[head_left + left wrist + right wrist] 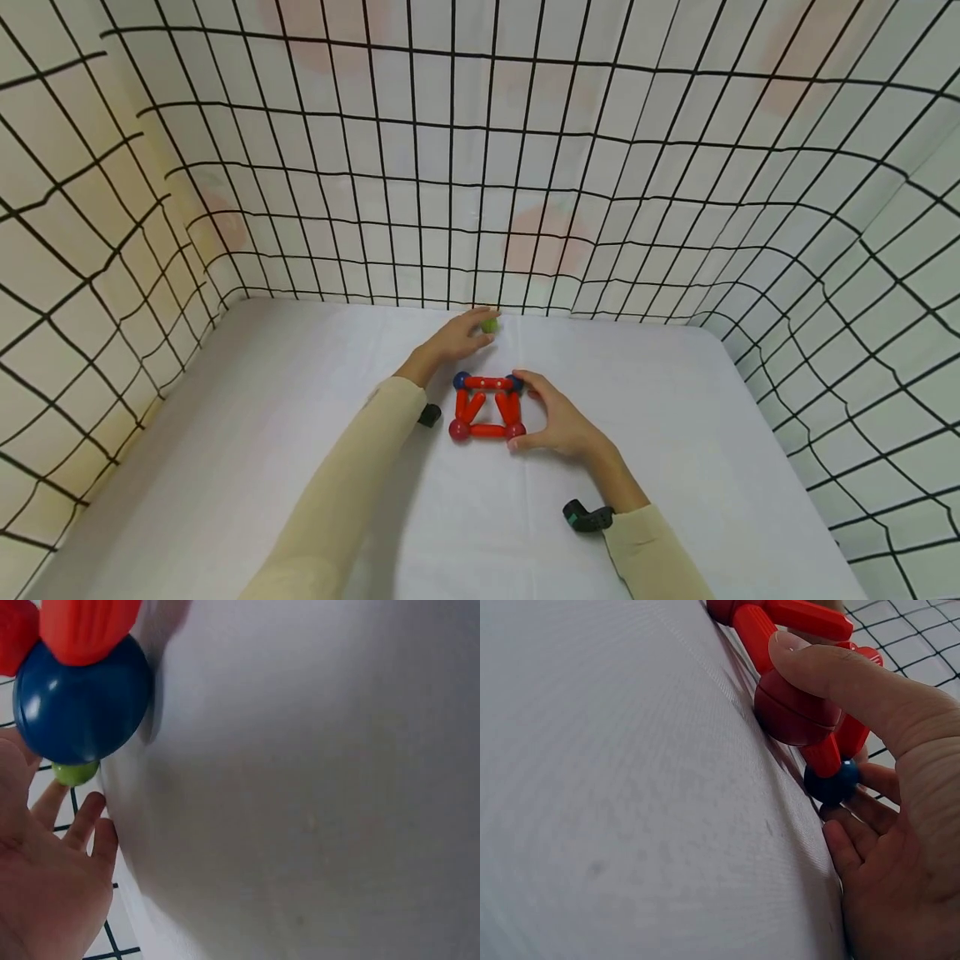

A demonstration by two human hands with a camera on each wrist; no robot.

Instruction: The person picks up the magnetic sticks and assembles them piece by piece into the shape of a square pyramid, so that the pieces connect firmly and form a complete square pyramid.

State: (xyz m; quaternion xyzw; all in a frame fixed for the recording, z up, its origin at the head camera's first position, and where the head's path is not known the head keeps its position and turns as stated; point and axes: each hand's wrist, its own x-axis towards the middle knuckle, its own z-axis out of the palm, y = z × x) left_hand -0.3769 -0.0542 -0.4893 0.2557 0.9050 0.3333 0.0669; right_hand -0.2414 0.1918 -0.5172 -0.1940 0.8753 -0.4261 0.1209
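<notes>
At the far edge of the table, my left hand (453,337) has its thumb and fingers round a small green ball (489,325). In the left wrist view a blue ball (82,701) of the frame partly hides that green ball, and a fingertip lies at its lower side. My right hand (566,423) grips the right side of a four-sided frame of red rods (487,431). Its thumb presses a dark red ball (796,709), while the fingers reach behind a blue ball (831,782). The frame lies flat, with two short red rods slanting inward.
A black wire grid (450,175) rises round the back and sides of the white-covered table (480,525). Pale cloth with faint blotches hangs behind it. Black wrist devices (587,517) are worn on both arms.
</notes>
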